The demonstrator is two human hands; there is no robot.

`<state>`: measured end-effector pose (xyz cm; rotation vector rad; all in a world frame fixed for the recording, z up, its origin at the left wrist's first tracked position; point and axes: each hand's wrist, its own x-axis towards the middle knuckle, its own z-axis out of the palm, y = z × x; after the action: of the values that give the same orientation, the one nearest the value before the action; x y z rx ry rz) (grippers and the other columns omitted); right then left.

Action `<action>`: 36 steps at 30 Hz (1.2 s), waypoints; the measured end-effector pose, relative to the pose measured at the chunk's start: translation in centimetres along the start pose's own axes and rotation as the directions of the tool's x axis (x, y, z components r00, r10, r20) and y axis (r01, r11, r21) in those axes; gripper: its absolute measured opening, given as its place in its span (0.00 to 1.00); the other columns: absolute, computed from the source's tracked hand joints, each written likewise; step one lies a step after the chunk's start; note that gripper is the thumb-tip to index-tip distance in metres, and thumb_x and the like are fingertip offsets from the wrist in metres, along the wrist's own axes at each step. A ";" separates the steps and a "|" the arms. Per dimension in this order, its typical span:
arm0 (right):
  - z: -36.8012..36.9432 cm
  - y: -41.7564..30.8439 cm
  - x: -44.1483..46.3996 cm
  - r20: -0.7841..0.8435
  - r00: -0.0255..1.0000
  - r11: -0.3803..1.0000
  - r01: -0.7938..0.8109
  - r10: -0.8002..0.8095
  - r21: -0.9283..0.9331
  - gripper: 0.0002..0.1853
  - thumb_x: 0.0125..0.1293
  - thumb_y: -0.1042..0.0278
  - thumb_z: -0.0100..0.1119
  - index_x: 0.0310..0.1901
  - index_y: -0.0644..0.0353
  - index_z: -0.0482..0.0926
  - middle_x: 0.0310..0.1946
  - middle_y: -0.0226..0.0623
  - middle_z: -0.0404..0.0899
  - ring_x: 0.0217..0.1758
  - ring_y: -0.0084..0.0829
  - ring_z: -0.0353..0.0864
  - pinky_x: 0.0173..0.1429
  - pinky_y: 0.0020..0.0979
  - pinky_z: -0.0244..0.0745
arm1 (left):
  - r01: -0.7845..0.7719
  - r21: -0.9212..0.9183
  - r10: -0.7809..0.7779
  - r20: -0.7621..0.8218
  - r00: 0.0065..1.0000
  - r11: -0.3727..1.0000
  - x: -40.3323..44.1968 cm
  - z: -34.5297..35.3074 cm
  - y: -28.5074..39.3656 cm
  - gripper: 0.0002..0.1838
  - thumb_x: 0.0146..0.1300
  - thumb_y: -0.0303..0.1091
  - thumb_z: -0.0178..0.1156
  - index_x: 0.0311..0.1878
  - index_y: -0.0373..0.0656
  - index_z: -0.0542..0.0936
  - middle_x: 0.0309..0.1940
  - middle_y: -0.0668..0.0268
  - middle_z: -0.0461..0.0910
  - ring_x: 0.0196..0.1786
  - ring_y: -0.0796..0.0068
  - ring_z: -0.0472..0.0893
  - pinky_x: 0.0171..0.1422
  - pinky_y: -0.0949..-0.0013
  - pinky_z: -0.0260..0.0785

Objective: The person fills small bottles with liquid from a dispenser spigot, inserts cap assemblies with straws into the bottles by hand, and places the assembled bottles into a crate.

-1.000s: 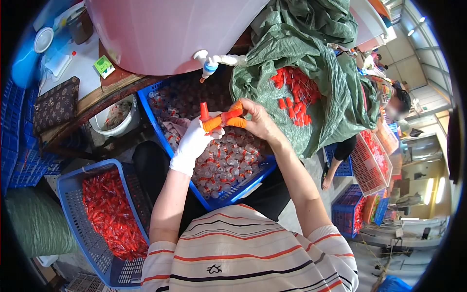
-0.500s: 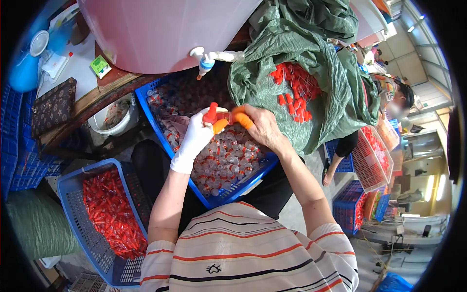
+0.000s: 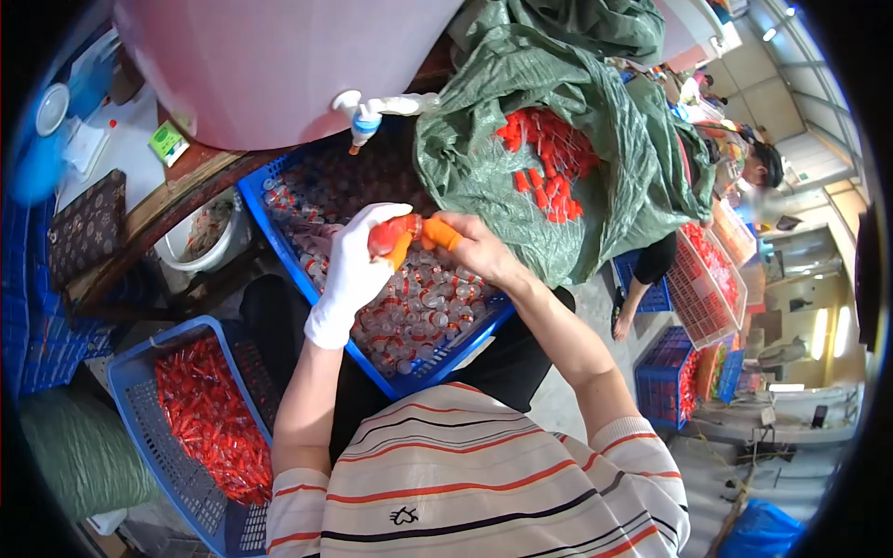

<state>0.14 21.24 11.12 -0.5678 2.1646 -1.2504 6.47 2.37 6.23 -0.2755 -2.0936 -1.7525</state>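
Note:
My left hand (image 3: 365, 259), in a white glove with orange fingertips, is closed round a red plastic piece (image 3: 391, 236). Against its right end, my right hand (image 3: 472, 245) has its orange-covered fingertips pinched; what they grip is too small to name. Both hands are nearly touching above a blue basket (image 3: 430, 374) of small clear bottles with red bands (image 3: 419, 312). To the right, a green woven sack (image 3: 465, 158) lies open with red nozzle-like pieces (image 3: 555, 177) inside.
A blue-grey crate (image 3: 139, 414) of red pieces stands at lower left. A pink tub (image 3: 279, 65) with a tap (image 3: 365, 124) is overhead. A white bucket (image 3: 209, 246) stands under the wooden table (image 3: 181, 191). Another person (image 3: 763, 166) is at far right.
The red piece that stood upright in my left hand is now tilted and lower within the glove. My right fingers have closed in at its right end. The view has shifted slightly.

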 end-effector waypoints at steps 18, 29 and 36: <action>-13.5 10.0 1.1 -0.553 0.806 0.496 -0.400 -0.211 -0.771 0.16 0.59 0.53 0.65 0.40 0.56 0.80 0.36 0.42 0.84 0.41 0.45 0.84 0.44 0.43 0.76 | 0.780 0.472 -0.271 -0.753 0.599 0.411 -23.0 -19.7 -3.6 0.24 0.59 0.29 0.61 0.59 0.31 0.75 0.56 0.47 0.77 0.59 0.54 0.77 0.66 0.60 0.66; -10.5 3.6 -2.7 -0.457 0.771 0.673 -0.050 -0.444 -0.738 0.11 0.59 0.71 0.65 0.44 0.58 0.80 0.26 0.34 0.69 0.26 0.30 0.69 0.32 0.30 0.68 | 0.431 0.699 -0.727 0.187 0.660 0.571 -8.9 16.6 -16.5 0.22 0.57 0.50 0.58 0.42 0.39 0.84 0.39 0.50 0.84 0.42 0.52 0.85 0.48 0.53 0.77; -8.0 2.0 -2.8 -0.514 0.798 0.926 0.142 -0.316 -0.349 0.13 0.64 0.74 0.63 0.50 0.57 0.78 0.31 0.26 0.78 0.27 0.17 0.72 0.35 0.24 0.70 | 0.636 0.388 -0.721 0.124 0.682 0.668 -8.4 14.4 -16.7 0.18 0.59 0.40 0.56 0.50 0.43 0.82 0.36 0.53 0.84 0.42 0.58 0.85 0.49 0.61 0.76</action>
<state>-3.20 29.05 13.29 -0.6613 2.8903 -1.3559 4.99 13.99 -14.33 0.4815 -2.9016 -1.7567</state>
